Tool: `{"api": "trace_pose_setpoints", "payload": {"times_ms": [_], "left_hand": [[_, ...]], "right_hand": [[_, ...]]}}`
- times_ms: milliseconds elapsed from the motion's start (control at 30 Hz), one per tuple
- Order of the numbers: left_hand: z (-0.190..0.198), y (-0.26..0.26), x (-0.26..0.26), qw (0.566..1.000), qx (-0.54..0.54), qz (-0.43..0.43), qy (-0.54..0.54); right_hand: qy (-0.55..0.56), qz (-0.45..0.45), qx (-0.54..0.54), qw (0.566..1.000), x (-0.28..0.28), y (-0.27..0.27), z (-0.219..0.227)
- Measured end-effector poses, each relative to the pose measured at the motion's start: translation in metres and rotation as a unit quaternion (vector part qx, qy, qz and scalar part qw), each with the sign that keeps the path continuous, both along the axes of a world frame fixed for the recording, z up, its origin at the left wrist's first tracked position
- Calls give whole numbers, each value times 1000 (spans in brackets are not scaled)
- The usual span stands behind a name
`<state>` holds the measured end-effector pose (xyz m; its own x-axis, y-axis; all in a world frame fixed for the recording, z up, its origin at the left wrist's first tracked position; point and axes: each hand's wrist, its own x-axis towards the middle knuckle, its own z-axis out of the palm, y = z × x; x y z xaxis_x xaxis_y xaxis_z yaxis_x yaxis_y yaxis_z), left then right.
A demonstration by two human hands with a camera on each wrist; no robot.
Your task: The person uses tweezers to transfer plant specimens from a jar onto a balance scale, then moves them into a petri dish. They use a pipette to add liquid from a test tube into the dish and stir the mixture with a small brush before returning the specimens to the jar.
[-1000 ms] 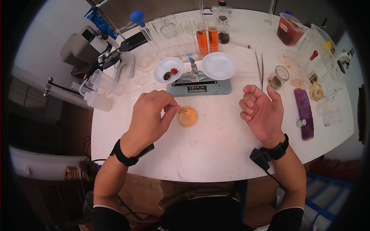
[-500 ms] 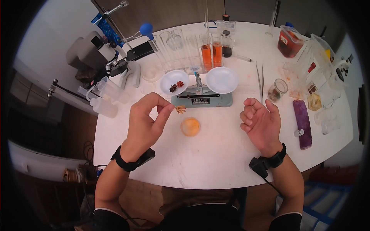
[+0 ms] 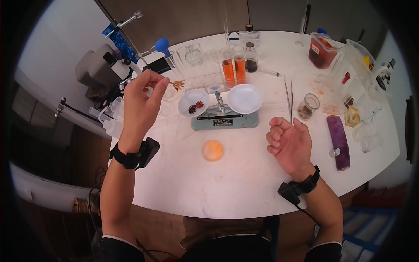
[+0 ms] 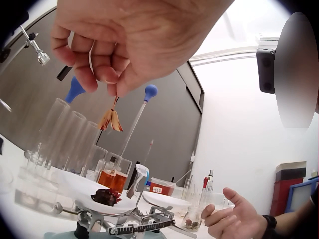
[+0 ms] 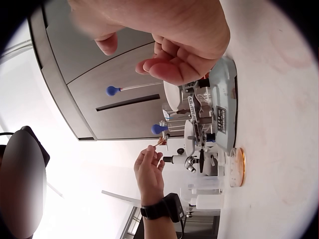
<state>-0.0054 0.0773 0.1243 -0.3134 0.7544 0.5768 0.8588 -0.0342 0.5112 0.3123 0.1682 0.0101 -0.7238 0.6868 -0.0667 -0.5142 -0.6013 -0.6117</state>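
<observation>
Thumb and fingertips of my left hand (image 3: 146,98) pinch the stalk of a small dried, splayed tan sprig (image 3: 177,84). In the left wrist view the sprig (image 4: 112,119) hangs stalk up, with dark reddish edges. It is up in the air near the left white pan (image 3: 185,98) of a balance (image 3: 200,124). That pan bears a dark spiky cluster (image 3: 192,109) and a red one (image 3: 199,105). In front of the balance sits a round dish (image 3: 212,150) with orange contents. My right hand (image 3: 291,146) is palm up, fingers loosely curled, holding nothing.
Behind the balance stand glass tubes, two with orange liquid (image 3: 228,70), and a dark-filled bottle (image 3: 251,65). Tweezers (image 3: 291,100), a glass jar (image 3: 305,111) and a purple block (image 3: 338,139) lie at the right. A microscope (image 3: 117,67) and a plastic bottle (image 3: 114,127) are at the left.
My left hand has lifted the sprig from over the round dish, up and leftward, away from the table's front. The right hand has kept nearly the same pose.
</observation>
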Motion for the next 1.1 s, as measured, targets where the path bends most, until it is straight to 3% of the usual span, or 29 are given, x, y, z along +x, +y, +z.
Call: {"api": "trace_pose_setpoints", "payload": {"times_ms": [600,800,933,1100], "left_hand": [[-1,-5,13,1000,-22,-13,6],[10,-1,39,997,-8,-72,-6],[12,17,63,985,26,-130,107],[13,41,82,974,0,-167,157]], "right_hand": [[-7,-1,7,1000,-1,-1,0],[-7,7,1,1000,-1,0,-2],[-5,5,0,1000,0,0,-3],[-8,4,-4,1000,1,0,-1]]}}
